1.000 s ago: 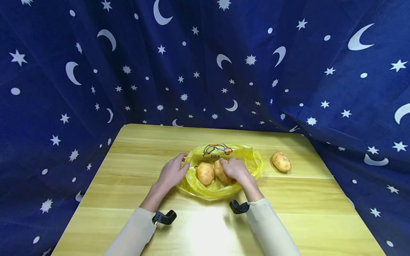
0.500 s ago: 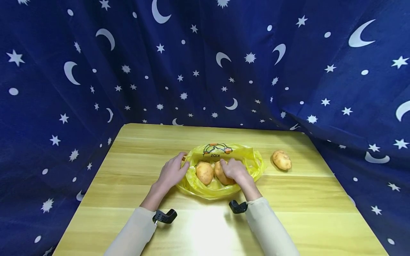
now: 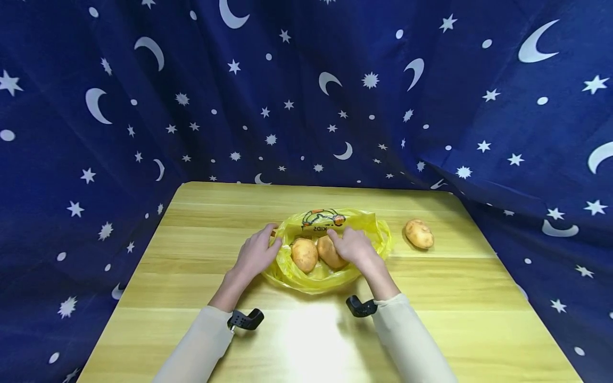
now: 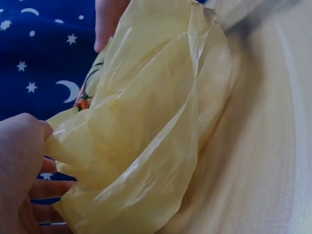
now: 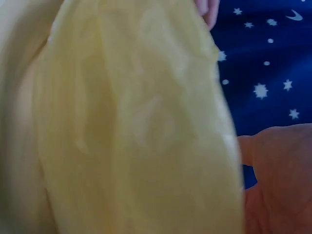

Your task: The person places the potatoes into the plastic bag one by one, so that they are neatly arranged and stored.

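Observation:
A yellow plastic bag (image 3: 316,283) lies on the table with its mouth spread, a cartoon print and the letters KIDS showing on its far wall. Inside it two potatoes sit side by side, a left potato (image 3: 304,255) and a right potato (image 3: 329,252). My left hand (image 3: 256,252) pinches the bag's left edge; in the left wrist view its thumb is on the plastic and its fingers are behind. Above the right potato, partly covering it, is my right hand (image 3: 353,247), thumb stretched out and lifted off the skin. Its fingertips are hidden in the head view.
Right of the bag a third potato (image 3: 419,234) rests on the wooden table (image 3: 210,207). A dark blue curtain (image 3: 297,122) with moons and stars hangs behind and at both sides. Black wrist cameras sit below both hands.
My right hand has let go of the right potato, rising slightly from it, so more of that potato shows. My left hand keeps its hold on the bag. The head view has tilted slightly.

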`<state>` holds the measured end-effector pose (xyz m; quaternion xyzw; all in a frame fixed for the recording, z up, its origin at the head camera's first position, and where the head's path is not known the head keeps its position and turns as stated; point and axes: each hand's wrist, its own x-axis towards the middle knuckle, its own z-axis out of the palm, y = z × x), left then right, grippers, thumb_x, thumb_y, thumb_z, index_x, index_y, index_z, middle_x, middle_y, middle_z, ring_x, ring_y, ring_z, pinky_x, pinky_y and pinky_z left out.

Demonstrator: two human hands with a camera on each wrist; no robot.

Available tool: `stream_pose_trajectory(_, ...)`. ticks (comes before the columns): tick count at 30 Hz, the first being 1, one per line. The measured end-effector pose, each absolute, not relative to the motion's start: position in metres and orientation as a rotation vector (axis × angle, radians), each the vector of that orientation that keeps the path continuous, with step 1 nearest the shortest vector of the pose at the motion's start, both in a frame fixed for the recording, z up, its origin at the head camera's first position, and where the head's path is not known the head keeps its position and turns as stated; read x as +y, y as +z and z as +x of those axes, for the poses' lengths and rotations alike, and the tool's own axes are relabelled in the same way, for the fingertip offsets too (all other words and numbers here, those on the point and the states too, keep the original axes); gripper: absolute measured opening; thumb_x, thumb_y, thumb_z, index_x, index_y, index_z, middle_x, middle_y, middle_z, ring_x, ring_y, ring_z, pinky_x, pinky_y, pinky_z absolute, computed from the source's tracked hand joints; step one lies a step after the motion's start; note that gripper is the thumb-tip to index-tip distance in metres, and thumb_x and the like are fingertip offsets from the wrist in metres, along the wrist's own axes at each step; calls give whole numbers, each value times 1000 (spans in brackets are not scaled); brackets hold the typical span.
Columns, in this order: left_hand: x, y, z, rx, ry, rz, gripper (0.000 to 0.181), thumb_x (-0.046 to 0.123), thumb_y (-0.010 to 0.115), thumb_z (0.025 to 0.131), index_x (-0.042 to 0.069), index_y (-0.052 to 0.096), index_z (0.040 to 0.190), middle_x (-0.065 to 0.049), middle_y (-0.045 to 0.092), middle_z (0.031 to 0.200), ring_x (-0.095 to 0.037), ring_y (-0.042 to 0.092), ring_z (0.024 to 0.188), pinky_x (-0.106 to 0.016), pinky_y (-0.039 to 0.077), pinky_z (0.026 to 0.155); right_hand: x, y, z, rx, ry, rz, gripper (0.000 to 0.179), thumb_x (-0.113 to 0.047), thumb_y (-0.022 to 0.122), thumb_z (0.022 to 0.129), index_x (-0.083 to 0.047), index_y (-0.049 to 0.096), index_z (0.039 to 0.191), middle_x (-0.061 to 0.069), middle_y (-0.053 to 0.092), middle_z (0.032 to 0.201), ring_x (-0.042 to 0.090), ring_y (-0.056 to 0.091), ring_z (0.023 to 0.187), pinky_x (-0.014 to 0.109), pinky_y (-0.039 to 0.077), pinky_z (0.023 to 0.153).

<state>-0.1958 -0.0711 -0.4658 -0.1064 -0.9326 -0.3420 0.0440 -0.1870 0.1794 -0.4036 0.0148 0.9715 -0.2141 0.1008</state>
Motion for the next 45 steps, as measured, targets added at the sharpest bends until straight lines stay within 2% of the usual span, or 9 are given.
stream_pose_trajectory(5, -74, -464, -196, -2858, -1063, -311, 46, 36, 47, 94, 14, 49, 134, -4, 62, 115, -17, 46, 54, -34, 41, 52, 183, -388, -185, 2862, -677, 27, 79, -58, 34, 94, 10, 41, 133, 32, 49, 126, 47, 49, 112, 55, 41, 89)
stream_pose_trajectory(14, -79, -464, -196, -2850, -1033, -306, 43, 35, 46, 94, 16, 50, 132, -3, 63, 112, -17, 51, 61, -35, 44, 58, 206, -362, -182, 2957, -756, 11, 75, -55, 40, 93, 6, 39, 136, 28, 55, 121, 45, 53, 109, 55, 42, 87)
stream_pose_trajectory(19, -80, -463, -195, -2848, -1022, -298, 42, 34, 47, 93, 18, 51, 131, -2, 63, 111, -17, 53, 69, -37, 46, 64, 235, -352, -183, 3004, -800, 61, 73, -57, 39, 92, 3, 43, 134, 23, 62, 110, 39, 58, 101, 51, 44, 81)
stream_pose_trajectory(23, -81, -462, -195, -2849, -1028, -288, 43, 34, 48, 93, 15, 51, 132, -2, 63, 112, -18, 56, 73, -38, 46, 64, 265, -349, -183, 3003, -839, 157, 77, -61, 37, 91, 3, 42, 134, 25, 61, 112, 39, 58, 101, 50, 44, 76)
stream_pose_trajectory(30, -81, -464, -195, -2851, -1049, -284, 44, 34, 48, 93, 15, 49, 133, -2, 62, 114, -16, 48, 56, -33, 41, 53, 316, -366, -190, 3023, -802, 354, 79, -60, 35, 92, 8, 42, 133, 32, 47, 128, 51, 40, 116, 59, 34, 91)
stream_pose_trajectory(33, -80, -464, -196, -2860, -1068, -280, 45, 34, 47, 94, 15, 48, 134, -3, 61, 115, -16, 45, 52, -33, 39, 50, 332, -378, -192, 3008, -775, 437, 80, -59, 35, 92, 10, 39, 133, 34, 43, 130, 54, 37, 117, 59, 32, 93)
stream_pose_trajectory(36, -78, -464, -196, -2868, -1086, -283, 46, 34, 47, 94, 14, 48, 135, -4, 61, 116, -16, 46, 54, -33, 40, 51, 345, -389, -192, 2985, -748, 498, 80, -56, 35, 92, 12, 37, 134, 36, 41, 131, 54, 37, 116, 58, 33, 93)
stream_pose_trajectory(45, -75, -467, -195, -2864, -1061, -286, 44, 34, 46, 94, 14, 50, 133, -3, 62, 114, -17, 56, 75, -38, 47, 67, 371, -408, -190, 2913, -760, 561, 87, -58, 36, 91, 16, 28, 135, 42, 36, 129, 58, 35, 113, 62, 33, 90)
